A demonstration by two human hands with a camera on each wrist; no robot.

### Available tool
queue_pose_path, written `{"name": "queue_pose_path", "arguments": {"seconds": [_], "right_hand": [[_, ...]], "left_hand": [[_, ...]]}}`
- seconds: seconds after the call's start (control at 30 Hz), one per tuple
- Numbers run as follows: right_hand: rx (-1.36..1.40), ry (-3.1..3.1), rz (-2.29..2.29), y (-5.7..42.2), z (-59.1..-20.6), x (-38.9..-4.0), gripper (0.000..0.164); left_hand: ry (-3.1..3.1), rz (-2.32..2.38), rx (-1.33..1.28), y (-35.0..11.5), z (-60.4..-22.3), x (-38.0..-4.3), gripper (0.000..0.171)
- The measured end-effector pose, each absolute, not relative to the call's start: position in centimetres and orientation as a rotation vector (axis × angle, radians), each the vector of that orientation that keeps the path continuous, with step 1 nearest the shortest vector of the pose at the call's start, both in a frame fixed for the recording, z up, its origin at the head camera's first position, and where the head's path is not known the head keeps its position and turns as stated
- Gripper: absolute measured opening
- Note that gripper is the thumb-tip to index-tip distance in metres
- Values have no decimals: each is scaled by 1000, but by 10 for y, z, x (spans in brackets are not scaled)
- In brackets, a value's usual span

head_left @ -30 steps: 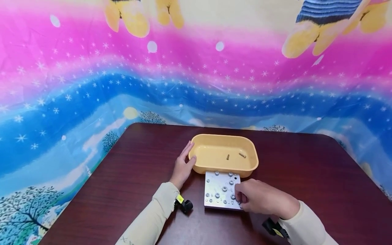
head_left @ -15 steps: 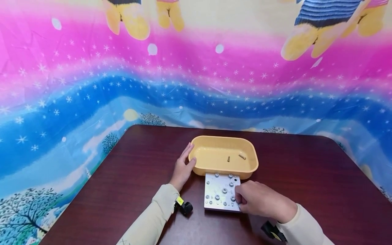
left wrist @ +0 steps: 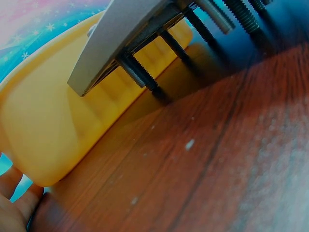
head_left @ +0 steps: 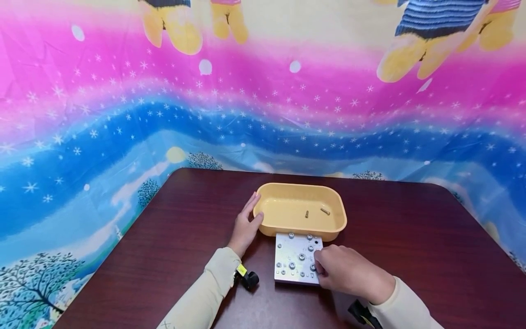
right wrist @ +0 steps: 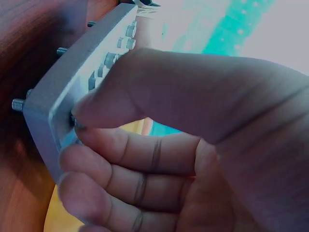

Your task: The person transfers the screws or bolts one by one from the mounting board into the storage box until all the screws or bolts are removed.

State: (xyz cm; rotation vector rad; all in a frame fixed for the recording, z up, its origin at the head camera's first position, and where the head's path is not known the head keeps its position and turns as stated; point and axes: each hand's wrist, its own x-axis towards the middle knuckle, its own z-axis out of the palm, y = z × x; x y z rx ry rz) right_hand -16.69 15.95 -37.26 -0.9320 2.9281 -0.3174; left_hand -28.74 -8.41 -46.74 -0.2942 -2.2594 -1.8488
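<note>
A square metal plate carries several socket-head bolts, and their threaded shanks stick out below it in the left wrist view. At its near right corner my right hand pinches a small bolt between thumb and index finger; the fingertips hide most of it. The other fingers are curled in, as the right wrist view shows. My left hand rests against the left end of a yellow plastic tray, fingers straight along its outside and thumb at the rim.
Two loose bolts lie inside the tray. The plate's far edge is right by the tray's front wall. A dark wooden table lies beneath everything, with a printed cloth hanging behind it.
My right hand has turned slightly and shifted a little left at the plate's corner, and a bolt head seen there earlier is now hidden. The left hand and tray keep their places.
</note>
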Motion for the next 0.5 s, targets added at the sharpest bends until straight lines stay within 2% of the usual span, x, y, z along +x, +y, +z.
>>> {"name": "queue_pose_path", "arguments": {"seconds": [0.33, 0.5], "right_hand": [[-879, 2885, -363, 159, -371, -168, 26], [-871, 2863, -398, 160, -372, -170, 25]], "left_hand": [[-2257, -1865, -311, -85, -466, -287, 54], [-2275, -1899, -318, -85, -450, -275, 54]]}}
